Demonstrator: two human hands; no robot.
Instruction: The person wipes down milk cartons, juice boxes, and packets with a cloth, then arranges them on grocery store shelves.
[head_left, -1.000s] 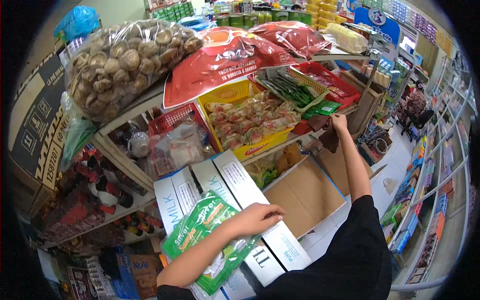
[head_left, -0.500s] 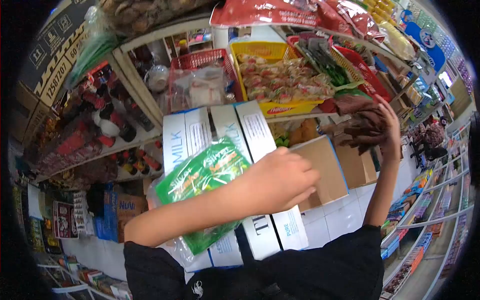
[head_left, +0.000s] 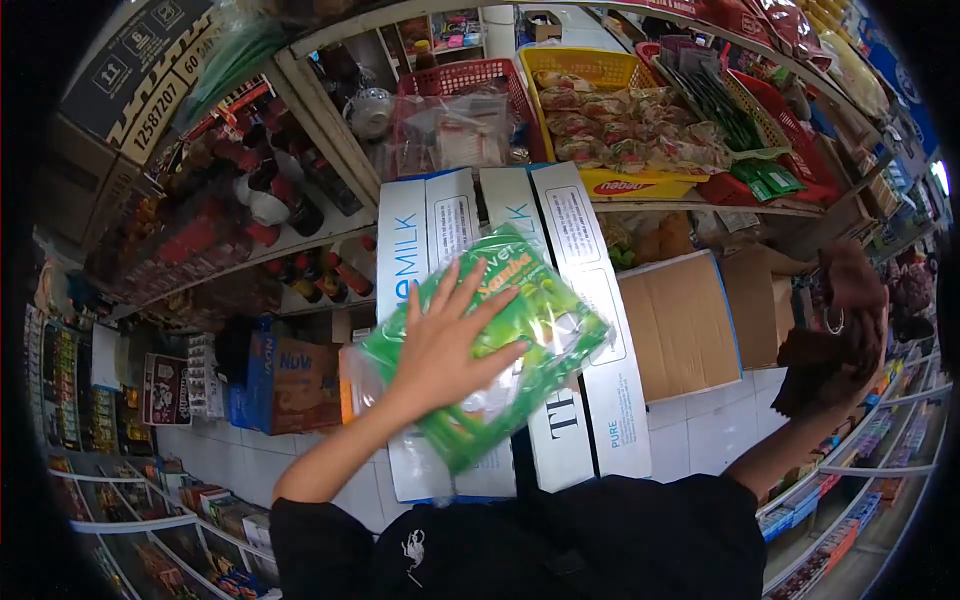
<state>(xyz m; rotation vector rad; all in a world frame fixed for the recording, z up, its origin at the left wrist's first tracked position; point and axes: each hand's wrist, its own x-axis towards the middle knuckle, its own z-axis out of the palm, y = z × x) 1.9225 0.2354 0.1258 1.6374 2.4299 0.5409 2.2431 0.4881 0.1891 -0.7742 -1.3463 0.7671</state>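
Observation:
My left hand [head_left: 445, 350] lies with its fingers spread on a green plastic packet [head_left: 540, 330]. The packet rests at a slant on white milk cartons [head_left: 600, 400] with blue and black print. Out to the right, my right hand [head_left: 868, 345] is mostly hidden behind a bunch of dark brown cloth or gloves [head_left: 835, 330], which it holds over the floor. Its fingers are dark and hard to make out.
Behind the cartons, a shelf holds a red basket [head_left: 470, 75], a yellow basket [head_left: 645, 188] of wrapped food and green packets [head_left: 768, 178]. An open cardboard box [head_left: 675, 325] stands right of the cartons. Bottles fill the left shelves; stocked racks [head_left: 860, 470] line the right.
My left hand has moved left and spread flat on the green packet, which has turned. My right hand has gone lower and further right with the brown bunch. The view has shifted.

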